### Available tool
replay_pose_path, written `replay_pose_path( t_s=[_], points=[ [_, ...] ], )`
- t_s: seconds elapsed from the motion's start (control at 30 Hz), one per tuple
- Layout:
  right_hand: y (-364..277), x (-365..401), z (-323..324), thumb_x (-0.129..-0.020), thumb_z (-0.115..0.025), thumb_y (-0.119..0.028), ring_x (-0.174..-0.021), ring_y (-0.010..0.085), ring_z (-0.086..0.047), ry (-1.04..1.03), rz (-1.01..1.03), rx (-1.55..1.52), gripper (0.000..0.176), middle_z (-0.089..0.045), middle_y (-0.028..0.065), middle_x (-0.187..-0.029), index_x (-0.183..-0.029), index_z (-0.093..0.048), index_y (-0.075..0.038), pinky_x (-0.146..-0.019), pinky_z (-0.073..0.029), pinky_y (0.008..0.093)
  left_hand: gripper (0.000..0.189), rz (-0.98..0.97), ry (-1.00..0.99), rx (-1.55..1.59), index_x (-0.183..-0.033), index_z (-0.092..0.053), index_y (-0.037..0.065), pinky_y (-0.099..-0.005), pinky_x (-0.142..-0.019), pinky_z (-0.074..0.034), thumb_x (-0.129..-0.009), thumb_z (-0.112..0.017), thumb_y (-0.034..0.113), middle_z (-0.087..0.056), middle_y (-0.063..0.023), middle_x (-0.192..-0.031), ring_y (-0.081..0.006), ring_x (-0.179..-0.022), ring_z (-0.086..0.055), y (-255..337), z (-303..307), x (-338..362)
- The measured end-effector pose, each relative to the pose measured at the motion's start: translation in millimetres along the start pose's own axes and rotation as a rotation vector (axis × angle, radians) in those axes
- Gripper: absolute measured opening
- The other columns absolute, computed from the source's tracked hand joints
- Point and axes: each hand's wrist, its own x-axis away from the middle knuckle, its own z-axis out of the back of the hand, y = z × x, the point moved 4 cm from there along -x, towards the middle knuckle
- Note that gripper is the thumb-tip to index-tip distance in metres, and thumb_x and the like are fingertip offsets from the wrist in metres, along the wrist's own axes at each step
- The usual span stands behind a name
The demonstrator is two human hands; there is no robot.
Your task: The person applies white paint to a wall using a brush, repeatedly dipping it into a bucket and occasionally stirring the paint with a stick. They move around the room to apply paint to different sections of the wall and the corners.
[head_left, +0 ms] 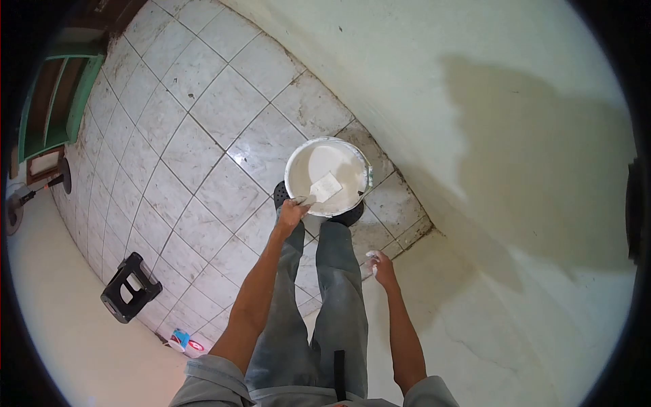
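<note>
I'm watching someone wearing grey-blue trousers (325, 305), a grey short-sleeved shirt (210, 383) (sleeves ending above the elbows), dark perforated shoes (281, 193), a black strap (339, 372) hanging at the waist.

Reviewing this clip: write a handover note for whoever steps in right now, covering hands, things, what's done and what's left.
Left hand: closed on the handle of a broad scraper, whose blade is down in the white bucket.
Right hand: low beside the leg, with something small and white at the fingertips; its grip is unclear.
The bucket stands on the tiled floor at the feet and holds white paste.
Done: the wall shows a darker, damp-looking patch.
Left: probably the paler wall around it.
</note>
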Motion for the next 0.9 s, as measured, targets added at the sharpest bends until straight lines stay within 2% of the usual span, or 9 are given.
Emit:
replay_pose_path(
  t_s=[0.03, 0.17, 0.27, 0.37, 0.47, 0.57, 0.63, 0.73, 0.9],
  points=[
    [2.6, 6.2, 4.1, -0.074, -0.042, 0.005, -0.078, 0.0187, -0.062, -0.009, -0.029, -0.055, 0.030, -0.061, 0.0124, -0.084, -0.100, -0.055, 0.002, -0.065, -0.050, 0.0292, 0.032, -0.014, -0.008, -0.039, -0.102, -0.062, -0.002, -0.0322, -0.070, -0.046, -0.073, -0.059, 0.013, -0.065, -0.0172, -0.089, -0.0234, -0.079, -0.063, 3.0, 4.0, 4.9],
    [-3.6, 41.6, 25.5, -0.079, -0.040, 0.002, -0.076, 0.0202, -0.063, 0.039, -0.038, 0.059, 0.026, -0.063, 0.0133, -0.083, -0.100, -0.055, 0.001, -0.064, -0.050, 0.0297, 0.031, -0.120, 0.015, -0.388, -0.098, -0.063, 0.000, -0.0354, -0.071, -0.046, -0.070, -0.061, 0.015, -0.065, -0.0162, -0.086, -0.0289, -0.080, -0.062, 29.5, 15.3, 29.0],
    [13.2, 83.1, 28.1, -0.085, -0.040, -0.006, -0.070, 0.0205, -0.063, 0.104, -0.066, -0.139, 0.022, -0.063, 0.0133, -0.083, -0.100, -0.054, 0.000, -0.059, -0.050, 0.0300, 0.031, -0.150, -0.030, -0.489, -0.097, -0.059, 0.000, -0.0392, -0.075, -0.046, -0.071, -0.062, 0.016, -0.063, -0.0198, -0.090, -0.0365, -0.086, -0.059, 56.8, 23.6, 59.3],
    [-7.5, 131.9, 33.4, -0.088, -0.037, -0.015, -0.065, 0.0198, -0.063, 0.145, -0.253, -0.294, 0.025, -0.064, 0.0131, -0.082, -0.100, -0.054, -0.001, -0.053, -0.048, 0.0296, 0.038, -0.229, 0.021, -0.520, -0.104, -0.052, -0.001, -0.0391, -0.077, -0.045, -0.073, -0.062, 0.018, -0.061, -0.0217, -0.093, -0.0365, -0.090, -0.058, 91.4, 31.7, 96.8],
    [-40.0, 184.1, 34.9, -0.089, -0.038, -0.022, -0.060, 0.0204, -0.062, 0.216, -0.096, -0.171, 0.028, -0.064, 0.0136, -0.082, -0.104, -0.052, -0.003, -0.052, -0.047, 0.0295, 0.031, -0.239, -0.081, -0.458, -0.104, -0.048, -0.001, -0.0354, -0.076, -0.044, -0.078, -0.059, 0.014, -0.061, -0.0149, -0.087, -0.0282, -0.084, -0.058, 134.9, 32.4, 143.3],
    [-66.4, 226.7, 30.5, -0.087, -0.039, -0.024, -0.062, 0.0205, -0.062, 0.214, -0.412, -0.496, 0.029, -0.064, 0.0132, -0.083, -0.106, -0.050, -0.005, -0.054, -0.047, 0.0310, 0.022, -0.234, -0.203, -0.318, -0.100, -0.051, 0.000, -0.0300, -0.066, -0.041, -0.081, -0.055, 0.010, -0.056, -0.0069, -0.078, -0.0185, -0.073, -0.053, 174.5, 33.8, 180.3],
    [-83.5, 252.6, 25.9, -0.087, -0.039, -0.025, -0.064, 0.0209, -0.062, 0.244, -0.405, -0.543, 0.029, -0.063, 0.0128, -0.084, -0.106, -0.050, -0.006, -0.056, -0.047, 0.0322, 0.015, -0.201, -0.308, -0.235, -0.096, -0.053, 0.000, -0.0254, -0.057, -0.039, -0.083, -0.053, 0.008, -0.052, -0.0010, -0.071, -0.0110, -0.063, -0.047, 198.2, 32.6, 201.9],
    [-102.3, 271.1, 23.0, -0.087, -0.038, -0.027, -0.066, 0.0214, -0.062, 0.330, -0.436, -0.713, 0.030, -0.063, 0.0122, -0.086, -0.106, -0.050, -0.007, -0.058, -0.046, 0.0337, 0.009, -0.194, -0.387, -0.149, -0.089, -0.056, 0.002, -0.0207, -0.052, -0.033, -0.085, -0.052, 0.010, -0.048, 0.0023, -0.067, -0.0057, -0.059, -0.041, 238.1, 32.1, 244.5],
    [-124.6, 297.8, 11.9, -0.088, -0.036, -0.029, -0.066, 0.0218, -0.062, 0.448, -0.434, -0.935, 0.032, -0.063, 0.0121, -0.085, -0.107, -0.049, -0.008, -0.058, -0.046, 0.0344, 0.012, -0.211, -0.397, -0.144, -0.088, -0.059, 0.003, -0.0207, -0.050, -0.031, -0.087, -0.051, 0.012, -0.049, 0.0040, -0.067, -0.0041, -0.057, -0.040, 260.8, 37.7, 273.9]
  ],
)
